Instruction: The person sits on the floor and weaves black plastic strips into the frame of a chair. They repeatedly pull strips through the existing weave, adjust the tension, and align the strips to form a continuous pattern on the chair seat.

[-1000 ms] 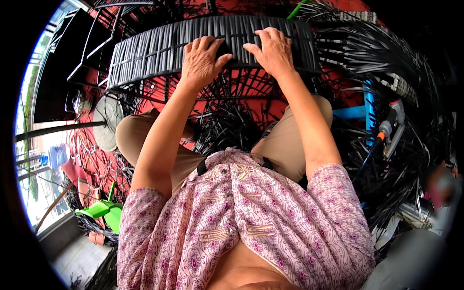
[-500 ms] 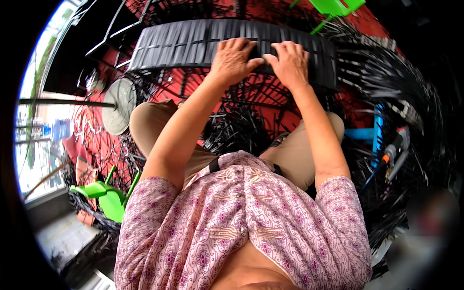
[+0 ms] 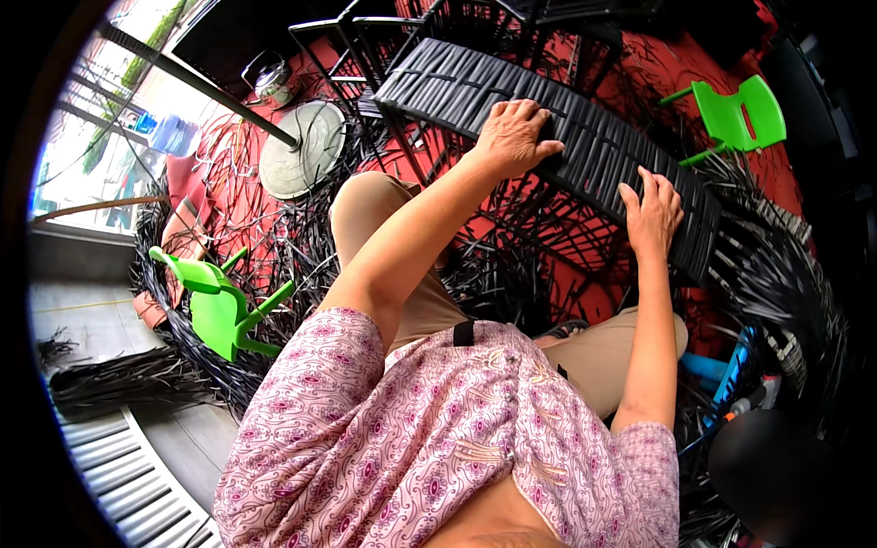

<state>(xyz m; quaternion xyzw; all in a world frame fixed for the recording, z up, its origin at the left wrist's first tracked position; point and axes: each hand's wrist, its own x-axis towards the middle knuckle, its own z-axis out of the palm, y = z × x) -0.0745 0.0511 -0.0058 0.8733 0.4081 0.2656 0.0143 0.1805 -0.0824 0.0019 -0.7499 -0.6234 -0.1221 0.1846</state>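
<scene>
My left hand (image 3: pixel 513 139) and right hand (image 3: pixel 654 217) rest with fingers spread, closed around nothing, on the black woven panel (image 3: pixel 598 146) slanting across beyond my knees (image 3: pixel 370 205), set well apart, I'd guess, to steady it evenly.

Your left hand (image 3: pixel 516 139): moved back toward left end of black woven panel (image 3: pixel 594 146) | your right hand (image 3: pixel 653 217): now wider apart from left one | your view: turned; panel now slants down rightward, green chair (image 3: pixel 720 111) beyond its far right corner shows whole, white slatted piece (image 3: pixel 137 484) shows more
</scene>
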